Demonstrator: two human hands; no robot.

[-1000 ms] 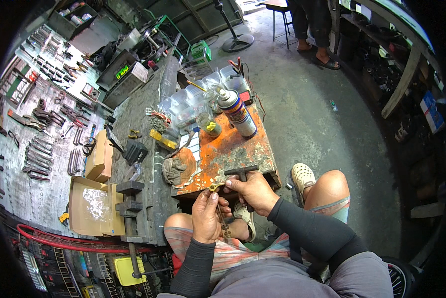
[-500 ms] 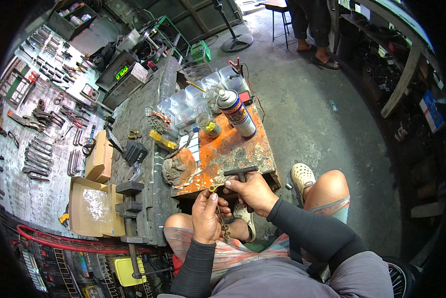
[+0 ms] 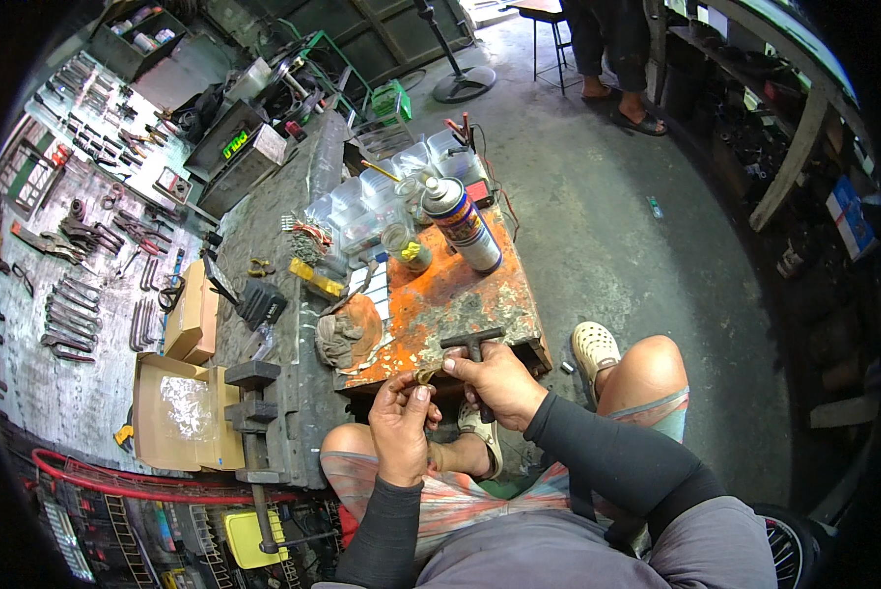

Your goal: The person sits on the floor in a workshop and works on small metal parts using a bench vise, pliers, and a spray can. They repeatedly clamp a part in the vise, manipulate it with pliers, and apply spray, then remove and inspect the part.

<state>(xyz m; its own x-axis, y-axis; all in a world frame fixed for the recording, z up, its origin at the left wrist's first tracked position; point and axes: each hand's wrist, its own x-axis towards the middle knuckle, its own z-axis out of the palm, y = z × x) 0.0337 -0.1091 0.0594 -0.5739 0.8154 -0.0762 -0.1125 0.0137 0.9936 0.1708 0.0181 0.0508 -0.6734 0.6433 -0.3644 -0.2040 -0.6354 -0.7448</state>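
Observation:
My left hand [image 3: 399,432] pinches a small brass-coloured fitting [image 3: 425,375] between thumb and fingertips; its exact kind is too small to make out. Close beside it, my right hand [image 3: 509,385] is wrapped round a dark T-handle tool [image 3: 474,340], with the crossbar above the fist and part of the shank showing below. The right thumb rests near the brass piece; whether they touch I cannot tell. Both hands are above my lap, at the near edge of a worn orange-topped wooden box [image 3: 450,309].
On the box stand a spray can [image 3: 470,231], a glass jar [image 3: 406,248] and clear plastic bins [image 3: 362,208]. A cloth [image 3: 342,337] lies at its left corner. Further left are a vise [image 3: 254,407], an open carton [image 3: 180,412] and a tool board [image 3: 77,255]. A person [image 3: 609,49] stands at the back.
The brass-coloured fitting has turned in my left fingers, its ring end showing less. A thin part hanging below my left hand is out of sight now. My right hand has barely moved.

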